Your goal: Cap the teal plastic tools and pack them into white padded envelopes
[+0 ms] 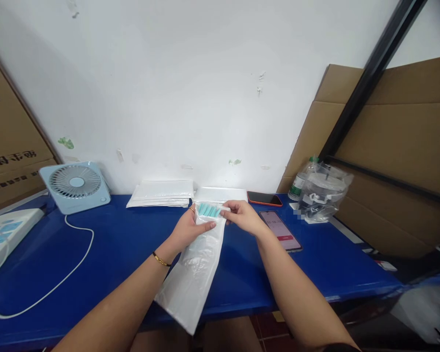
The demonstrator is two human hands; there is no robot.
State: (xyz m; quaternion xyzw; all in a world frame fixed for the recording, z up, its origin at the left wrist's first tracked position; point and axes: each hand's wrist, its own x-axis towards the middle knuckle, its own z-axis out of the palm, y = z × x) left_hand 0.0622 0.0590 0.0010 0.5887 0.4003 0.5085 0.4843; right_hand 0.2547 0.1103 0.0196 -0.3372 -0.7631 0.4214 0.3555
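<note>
My left hand (190,229) grips the top edge of a long white plastic bag (196,269) that hangs down past the front edge of the blue table (113,244). My right hand (242,215) pinches the other side of the bag's mouth. Several teal pieces (209,210) sit at the bag's opening between my two hands. A gold bracelet is on my left wrist.
A stack of white bags (161,193) lies by the wall, more white sheets (220,194) beside it. Two phones (264,198) (282,231) lie to the right. A small blue fan (75,186) with a white cable stands left. A clear bag of parts (324,193) and a bottle stand right; cardboard leans behind.
</note>
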